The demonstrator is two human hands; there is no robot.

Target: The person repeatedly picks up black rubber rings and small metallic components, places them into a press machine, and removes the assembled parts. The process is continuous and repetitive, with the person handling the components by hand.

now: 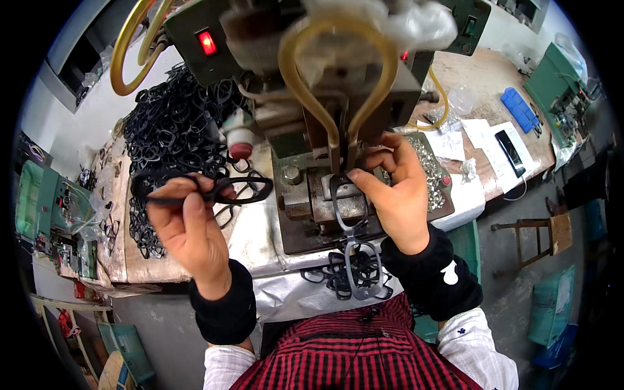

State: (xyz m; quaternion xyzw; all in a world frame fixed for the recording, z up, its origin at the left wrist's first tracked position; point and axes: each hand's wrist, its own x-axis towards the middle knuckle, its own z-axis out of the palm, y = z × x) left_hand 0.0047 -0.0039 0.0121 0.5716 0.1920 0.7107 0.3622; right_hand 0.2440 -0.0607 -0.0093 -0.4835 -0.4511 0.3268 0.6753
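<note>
My left hand [192, 234] pinches a black eyeglass frame [244, 190] by its middle, raised over the left of the bench. My right hand [396, 195] is at the press machine [328, 188], thumb and fingers closed on the upper rim of a dark grey eyeglass frame [354, 231]. That frame stands on end against the metal fixture, its lower rim hanging past the front of the base. The exact contact beneath the tooling is partly hidden by my fingers. Several more dark frames [335, 276] lie in a small heap below it, near my apron.
A large pile of black eyeglass frames [175, 110] covers the bench's left. Small metal bits [426, 172] fill the right of the machine base. A red push button [240, 150] and yellow hoses [383, 71] are close by. Papers and a phone [510, 153] lie right.
</note>
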